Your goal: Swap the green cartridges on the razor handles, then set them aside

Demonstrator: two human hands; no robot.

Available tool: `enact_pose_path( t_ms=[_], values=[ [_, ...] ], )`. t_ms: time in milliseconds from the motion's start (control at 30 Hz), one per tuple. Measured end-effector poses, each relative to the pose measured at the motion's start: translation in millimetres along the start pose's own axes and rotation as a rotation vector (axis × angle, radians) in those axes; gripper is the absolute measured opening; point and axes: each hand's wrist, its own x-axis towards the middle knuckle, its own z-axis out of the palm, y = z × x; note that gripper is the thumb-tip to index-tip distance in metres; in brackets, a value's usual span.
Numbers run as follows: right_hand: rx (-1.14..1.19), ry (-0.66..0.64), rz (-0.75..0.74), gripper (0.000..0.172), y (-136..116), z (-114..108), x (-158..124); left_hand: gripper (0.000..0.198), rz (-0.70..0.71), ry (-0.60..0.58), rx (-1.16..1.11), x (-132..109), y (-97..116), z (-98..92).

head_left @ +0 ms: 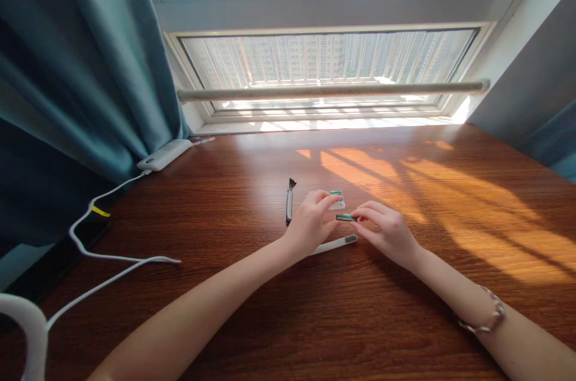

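My right hand (389, 234) pinches a razor cartridge (346, 217), a small dark strip with a green band, by its right end. My left hand (310, 222) has its fingers closed at the left edge of a small clear plastic case (337, 204), which has a green strip inside. The left thumb lies close to the cartridge's left end; whether it touches is hard to see. Left of that hand lies a grey-and-black razor handle (288, 202) with a dark top end. Below the hands is a white toothbrush (335, 245) with grey bristles, its handle partly hidden by my left wrist.
Everything lies on a brown wooden table (252, 321), sunlit at the right. A white power strip (164, 155) sits at the back left by a blue curtain (139, 69), its white cable (101, 255) looping forward. A window with a rail (333, 92) stands behind.
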Motion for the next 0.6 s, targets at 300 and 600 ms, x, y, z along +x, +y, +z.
enact_pose_path(
  t_ms=[300, 600],
  values=[
    [0.049, 0.162, 0.231, 0.008, 14, -5, 5, 0.06, -0.125, -0.091, -0.001, 34, -47, 11.4],
    [0.112, 0.127, 0.203, 0.01, 9, -8, 7, 0.05, -0.108, -0.114, -0.174, 29, -36, 5.4]
  ],
)
